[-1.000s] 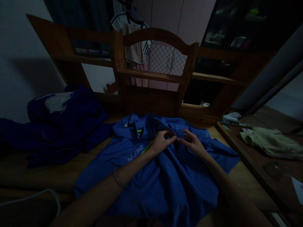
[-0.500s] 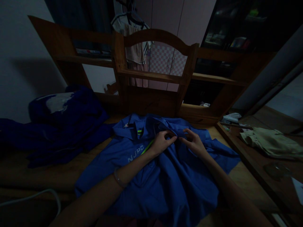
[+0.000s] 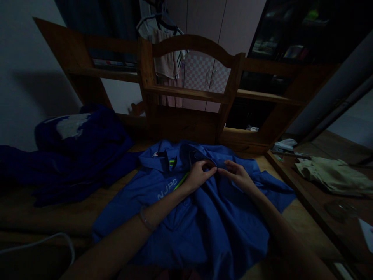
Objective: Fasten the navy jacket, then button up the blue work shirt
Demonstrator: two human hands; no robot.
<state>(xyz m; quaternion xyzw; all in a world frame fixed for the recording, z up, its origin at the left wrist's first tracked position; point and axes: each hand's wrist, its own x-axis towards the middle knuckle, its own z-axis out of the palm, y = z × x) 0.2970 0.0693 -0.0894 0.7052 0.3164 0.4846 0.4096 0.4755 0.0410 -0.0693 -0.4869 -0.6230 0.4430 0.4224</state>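
Observation:
A blue shirt [image 3: 175, 217] with pale "NJPC" lettering and a yellow-green stripe lies spread in front of me, its collar toward the far side. My left hand [image 3: 199, 175] pinches a fold of the front near the collar between thumb and fingers. Close beside it, my right hand [image 3: 237, 175] grips the same fold with thumb and index finger, the other fingers curled loosely. The fingertips of both hands almost meet. Whether a button lies between them is too dark to see. A bracelet [image 3: 147, 219] circles my left wrist.
Dark blue clothing [image 3: 96, 155] is heaped at the left. A wooden shelf frame [image 3: 189, 91] rises behind the wooden surface [image 3: 303, 221]. Folded light-green cloth [image 3: 335, 175] and a clear glass object [image 3: 340, 210] sit at the right. A white cable [image 3: 62, 235] hangs lower left.
My right hand's fingers have shifted slightly left and drawn closer together at the fold. My left hand and the shirt stay nearly as they were.

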